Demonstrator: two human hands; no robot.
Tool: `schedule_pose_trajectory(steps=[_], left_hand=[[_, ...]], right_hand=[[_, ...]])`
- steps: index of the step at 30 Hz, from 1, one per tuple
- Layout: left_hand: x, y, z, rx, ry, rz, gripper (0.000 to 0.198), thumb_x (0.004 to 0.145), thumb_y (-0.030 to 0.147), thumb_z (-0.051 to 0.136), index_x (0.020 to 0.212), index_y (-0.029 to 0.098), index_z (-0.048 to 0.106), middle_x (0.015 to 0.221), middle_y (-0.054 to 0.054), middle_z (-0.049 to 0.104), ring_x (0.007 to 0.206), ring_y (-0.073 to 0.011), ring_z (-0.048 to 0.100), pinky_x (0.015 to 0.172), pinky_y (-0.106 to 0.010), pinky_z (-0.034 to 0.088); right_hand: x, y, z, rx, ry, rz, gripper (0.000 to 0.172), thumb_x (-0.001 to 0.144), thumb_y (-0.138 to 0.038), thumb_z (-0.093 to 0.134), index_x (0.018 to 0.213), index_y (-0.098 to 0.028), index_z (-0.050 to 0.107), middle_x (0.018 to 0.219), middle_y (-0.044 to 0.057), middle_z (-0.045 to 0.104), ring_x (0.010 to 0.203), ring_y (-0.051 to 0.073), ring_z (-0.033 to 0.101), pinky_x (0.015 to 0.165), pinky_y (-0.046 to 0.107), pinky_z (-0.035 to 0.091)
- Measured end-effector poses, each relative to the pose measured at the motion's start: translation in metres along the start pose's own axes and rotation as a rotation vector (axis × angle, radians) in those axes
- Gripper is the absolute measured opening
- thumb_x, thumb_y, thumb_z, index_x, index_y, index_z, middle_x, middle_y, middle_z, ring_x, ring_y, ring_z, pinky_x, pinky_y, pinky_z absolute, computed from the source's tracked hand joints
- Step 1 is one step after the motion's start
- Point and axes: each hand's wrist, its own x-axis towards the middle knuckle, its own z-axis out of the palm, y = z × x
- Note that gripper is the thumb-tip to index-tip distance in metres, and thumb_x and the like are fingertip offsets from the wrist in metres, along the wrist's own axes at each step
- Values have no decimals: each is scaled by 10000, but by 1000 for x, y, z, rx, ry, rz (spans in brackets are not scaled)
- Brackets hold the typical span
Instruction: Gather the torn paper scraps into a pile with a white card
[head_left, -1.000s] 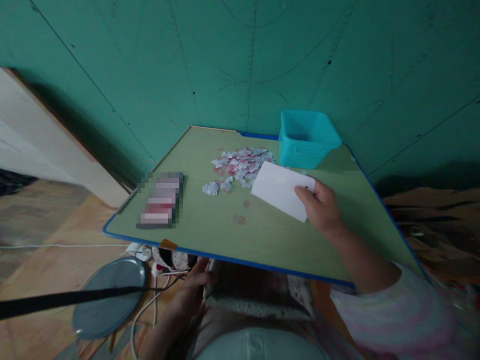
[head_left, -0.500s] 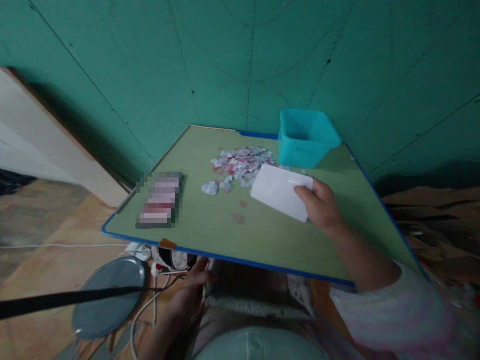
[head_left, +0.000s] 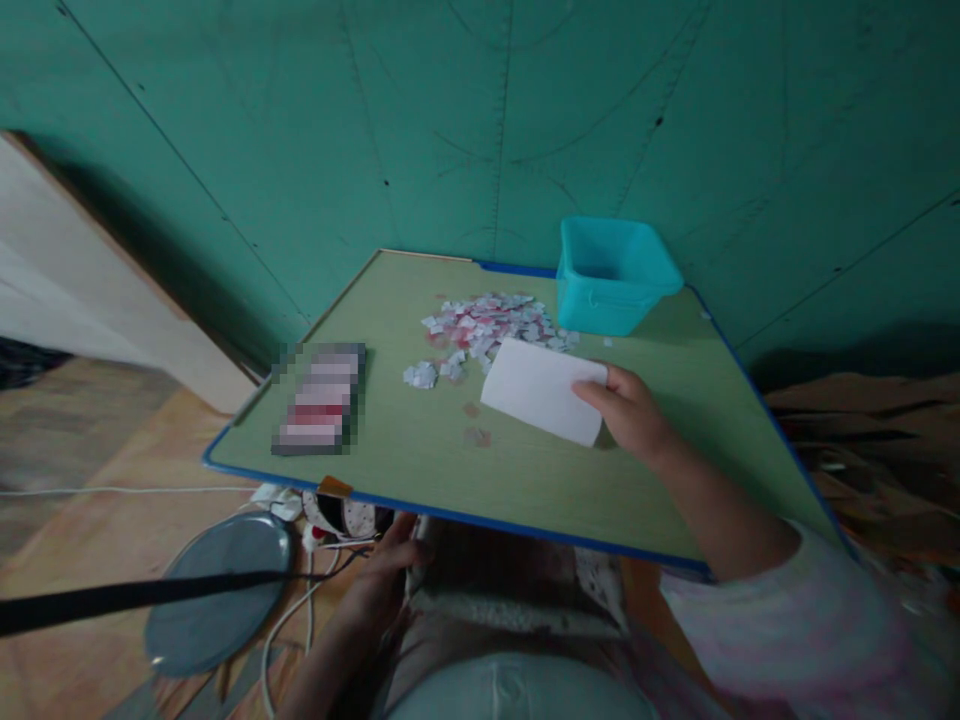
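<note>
My right hand (head_left: 628, 412) pinches the right end of a white card (head_left: 538, 388), held low over the green table (head_left: 420, 455). The card's far edge lies against a heap of small white and pink paper scraps (head_left: 487, 328). A turquoise plastic box (head_left: 613, 274) stands at the table's far right corner, just beyond the scraps. My left hand (head_left: 384, 570) is below the table's near edge, resting on cloth on my lap, fingers curled; what it holds, if anything, is hidden.
A dark flat rectangular object (head_left: 321, 398) lies on the table's left side. On the floor at left are a round grey lid (head_left: 214, 590), white cables (head_left: 289, 610) and a small clock (head_left: 352, 517). A green wall stands close behind the table.
My right hand has slid the white card leftward and toward me along the table, beside the scrap heap. My left hand has stayed put.
</note>
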Motion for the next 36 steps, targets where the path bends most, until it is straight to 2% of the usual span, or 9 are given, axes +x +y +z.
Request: schedule_pose_trajectory(steps=[2,6,8,10,15,21,28,32,36], left_hand=[[0,1,1,2,5,14,612,563,16,496,1117,256,598,1165,45,635,1208,-197,436,961,-259,366],[0,3,2,-5,26,19,576,549,38,528,1079,243,620,1165,35,636,1222,-205,418,953,-254,373],[0,2,2,-1,27,4,571,547,40,519,1067,251,626,1162,36,638,1199,-207,446,947,-257,379],[-1,1,2,1,11,-13,580,555,40,505,1075,271,619,1164,42,636,1172,-209,475,940,-274,389],[-2,1,2,-17,11,-28,582,577,23,487,1082,285,609,1166,57,633,1171,-181,478,925,-247,397],[-4,2,6,-99,26,-60,565,590,24,491,1088,267,602,1078,34,679,1108,-190,533,868,-256,442],[-6,3,10,-128,-58,-43,625,585,-12,475,1137,262,580,1022,1,698,966,-201,618,775,-258,487],[-8,7,15,-98,20,-53,582,571,9,509,1091,250,610,960,-14,716,883,-213,651,686,-252,512],[-11,12,8,-67,100,-93,578,524,32,561,1052,258,623,906,-17,727,847,-236,662,649,-269,521]], right_hand=[[0,0,0,69,-30,40,173,644,-326,560,677,-159,592,566,-8,564,503,122,483,455,236,358],[2,1,-1,96,97,14,186,643,-333,579,722,-167,610,604,-7,590,520,119,491,470,233,367],[4,2,-1,62,120,-3,215,659,-341,576,776,-166,621,655,2,613,556,126,507,500,240,382],[5,3,0,13,72,-4,230,679,-348,565,796,-158,621,673,9,619,576,130,515,522,248,389],[1,3,2,14,-176,9,237,695,-330,566,835,-144,611,680,11,614,591,133,525,539,252,402],[5,5,-1,78,-75,-39,238,716,-346,562,849,-152,599,742,19,626,639,136,535,588,258,419],[-10,2,15,-137,-258,-98,310,789,-413,499,921,-150,594,797,50,637,705,165,557,619,281,430],[-17,-2,21,-79,-358,-61,303,788,-408,501,905,-144,592,790,54,637,698,165,563,611,276,437],[-9,4,20,3,-256,20,301,777,-397,518,933,-148,580,834,56,635,713,158,565,615,268,439]])
